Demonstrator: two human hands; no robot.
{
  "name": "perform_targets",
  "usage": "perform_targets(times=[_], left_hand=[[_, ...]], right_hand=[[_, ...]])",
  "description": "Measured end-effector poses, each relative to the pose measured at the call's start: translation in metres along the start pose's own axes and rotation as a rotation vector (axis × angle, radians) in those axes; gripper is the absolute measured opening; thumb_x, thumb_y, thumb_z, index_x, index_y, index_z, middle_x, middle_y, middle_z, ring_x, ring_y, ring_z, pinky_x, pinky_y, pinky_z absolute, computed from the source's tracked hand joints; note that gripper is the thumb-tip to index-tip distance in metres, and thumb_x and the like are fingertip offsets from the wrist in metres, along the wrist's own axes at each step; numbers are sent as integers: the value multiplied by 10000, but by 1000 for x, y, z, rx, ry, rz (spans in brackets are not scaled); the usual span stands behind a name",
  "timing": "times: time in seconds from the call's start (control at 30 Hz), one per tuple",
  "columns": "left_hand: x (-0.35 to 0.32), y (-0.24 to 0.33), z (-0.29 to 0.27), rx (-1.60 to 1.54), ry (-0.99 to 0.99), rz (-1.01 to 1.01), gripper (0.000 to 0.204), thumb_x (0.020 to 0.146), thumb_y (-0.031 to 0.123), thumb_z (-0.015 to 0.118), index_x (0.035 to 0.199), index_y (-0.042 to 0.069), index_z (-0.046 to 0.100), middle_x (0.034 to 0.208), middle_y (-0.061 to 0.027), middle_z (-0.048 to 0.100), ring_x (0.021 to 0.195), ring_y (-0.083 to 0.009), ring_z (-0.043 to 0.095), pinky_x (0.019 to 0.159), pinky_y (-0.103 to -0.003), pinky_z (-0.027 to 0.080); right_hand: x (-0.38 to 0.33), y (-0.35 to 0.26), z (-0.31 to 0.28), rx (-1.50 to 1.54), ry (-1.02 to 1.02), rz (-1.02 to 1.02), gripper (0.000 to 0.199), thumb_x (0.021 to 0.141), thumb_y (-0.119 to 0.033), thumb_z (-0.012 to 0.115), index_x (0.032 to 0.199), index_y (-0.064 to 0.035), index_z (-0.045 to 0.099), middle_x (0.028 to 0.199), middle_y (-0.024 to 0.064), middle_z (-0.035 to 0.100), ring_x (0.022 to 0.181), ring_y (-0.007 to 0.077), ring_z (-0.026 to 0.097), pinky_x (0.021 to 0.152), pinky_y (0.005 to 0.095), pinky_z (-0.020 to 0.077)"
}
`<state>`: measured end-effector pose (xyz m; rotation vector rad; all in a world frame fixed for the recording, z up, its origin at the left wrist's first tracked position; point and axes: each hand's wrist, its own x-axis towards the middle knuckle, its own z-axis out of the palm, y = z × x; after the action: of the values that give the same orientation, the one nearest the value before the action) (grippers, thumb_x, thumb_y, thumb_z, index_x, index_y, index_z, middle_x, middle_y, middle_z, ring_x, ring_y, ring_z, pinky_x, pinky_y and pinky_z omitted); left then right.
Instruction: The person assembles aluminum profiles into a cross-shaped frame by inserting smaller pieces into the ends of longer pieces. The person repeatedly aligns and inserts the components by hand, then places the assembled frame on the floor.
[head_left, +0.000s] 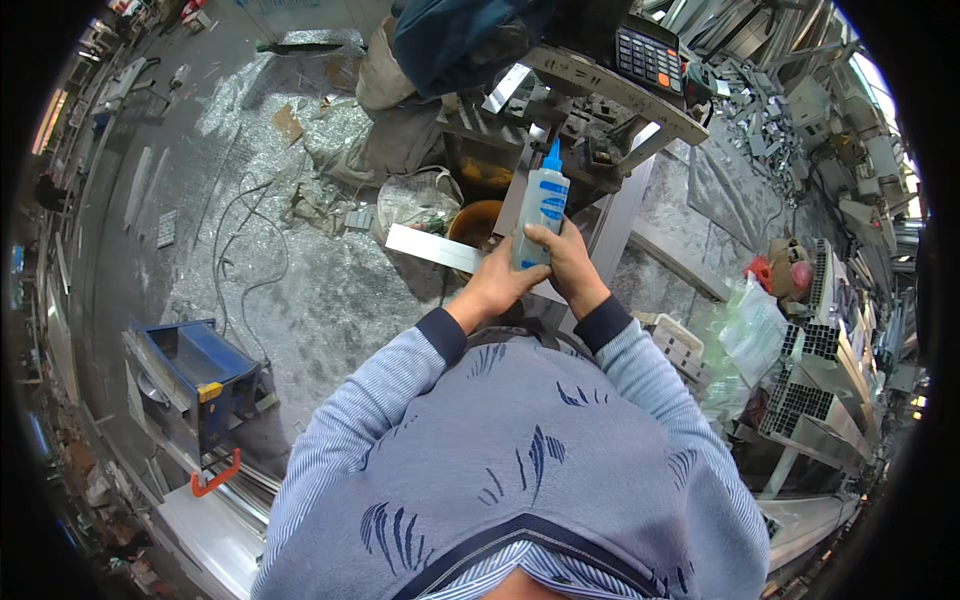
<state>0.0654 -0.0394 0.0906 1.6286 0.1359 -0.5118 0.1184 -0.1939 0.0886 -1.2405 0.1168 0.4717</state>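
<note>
A translucent squeeze bottle [541,222] with blue markings and a pointed blue nozzle stands out in front of me, nozzle away from my body. My right hand [574,262] is closed round its right side, thumb across the front. At the bottle's base is my left hand [494,286], also closed, its thumb against the lower end. A flat silver-white metal bar [432,247] reaches left from behind my left hand. Whether those hidden fingers hold the bar as well, I cannot tell.
Beyond the hands is a work stand [655,112] bearing a calculator [650,62] and a power tool [699,80]. An orange-brown bucket [478,222] sits below. A blue machine [205,368] stands left, near a loose cable [222,262]. Metal offcuts [750,125] are heaped far right.
</note>
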Motion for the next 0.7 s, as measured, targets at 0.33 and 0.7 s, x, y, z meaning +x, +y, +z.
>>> perform_targets(times=[0.33,0.7], left_hand=[[-97,-93,-100,-141,628,-204,570,963,295,721,1401,-12,523,1288,-143,646,1037,-205,675,790,-318,546],[-247,-219,-58,-78,874,-789,467,974,328,717,1295,7,609,1029,-84,693,862,-157,658,698,-309,518]], right_hand=[[154,15,31,-114,105,-28,543,837,-56,791,1335,-31,577,1211,178,674,1051,347,698,894,397,603],[215,-5,49,-907,97,-403,627,833,82,762,1410,11,526,1365,252,608,1252,357,632,1059,388,538]])
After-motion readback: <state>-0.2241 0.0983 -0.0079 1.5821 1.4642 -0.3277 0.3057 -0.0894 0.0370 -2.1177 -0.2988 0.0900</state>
